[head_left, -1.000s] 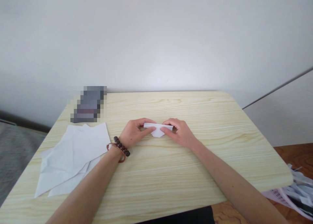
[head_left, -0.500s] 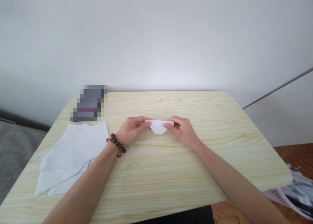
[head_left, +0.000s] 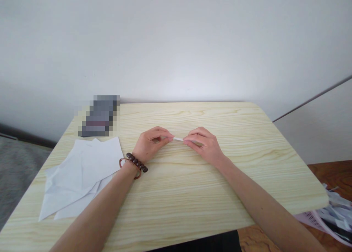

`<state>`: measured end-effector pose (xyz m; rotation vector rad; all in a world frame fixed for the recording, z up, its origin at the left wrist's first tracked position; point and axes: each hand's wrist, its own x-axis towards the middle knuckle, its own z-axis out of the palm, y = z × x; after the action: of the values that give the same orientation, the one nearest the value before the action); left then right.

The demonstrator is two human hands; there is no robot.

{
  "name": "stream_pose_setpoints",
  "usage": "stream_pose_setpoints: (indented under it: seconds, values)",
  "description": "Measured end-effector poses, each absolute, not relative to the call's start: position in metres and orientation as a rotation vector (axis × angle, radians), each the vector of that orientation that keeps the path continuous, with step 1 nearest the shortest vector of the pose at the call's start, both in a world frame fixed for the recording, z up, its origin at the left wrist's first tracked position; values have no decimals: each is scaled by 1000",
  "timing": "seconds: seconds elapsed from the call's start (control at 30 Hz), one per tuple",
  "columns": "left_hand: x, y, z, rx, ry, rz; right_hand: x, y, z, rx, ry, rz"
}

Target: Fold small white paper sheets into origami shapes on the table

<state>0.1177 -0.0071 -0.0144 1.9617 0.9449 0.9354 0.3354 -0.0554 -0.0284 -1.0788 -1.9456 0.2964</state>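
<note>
A small folded piece of white paper (head_left: 178,139) lies low over the middle of the pale wooden table (head_left: 192,193), seen almost edge-on as a thin white strip. My left hand (head_left: 150,145), with a dark bead bracelet on the wrist, pinches its left end between thumb and fingers. My right hand (head_left: 202,146) pinches its right end in the same way. Most of the paper is hidden between the fingertips.
Several loose white sheets (head_left: 79,175) lie spread on the table's left side. A blurred dark object (head_left: 99,116) sits at the back left corner. A pink basket with paper scraps (head_left: 330,217) stands on the floor at the lower right. A white wall rises behind the table.
The folded paper showed a broad pointed flap before; now it is pressed flat into a thin strip. Both hands have closed in on it and stay at the same spot.
</note>
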Motion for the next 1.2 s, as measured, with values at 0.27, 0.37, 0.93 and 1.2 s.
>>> stream_pose_setpoints:
  seconds: [0.27, 0.37, 0.93, 1.2]
  values:
    - [117, -4, -31, 2493, 814, 904, 342, -50, -33, -1131, -2122, 153]
    - [117, -4, -32, 2616, 837, 904, 344, -50, -35, -1167, -2156, 163]
    - [111, -4, -29, 2691, 1064, 741, 349, -52, -32, -1313, -2113, 328]
    - [112, -5, -29, 2768, 1096, 699, 347, -54, -31, -1349, -2122, 251]
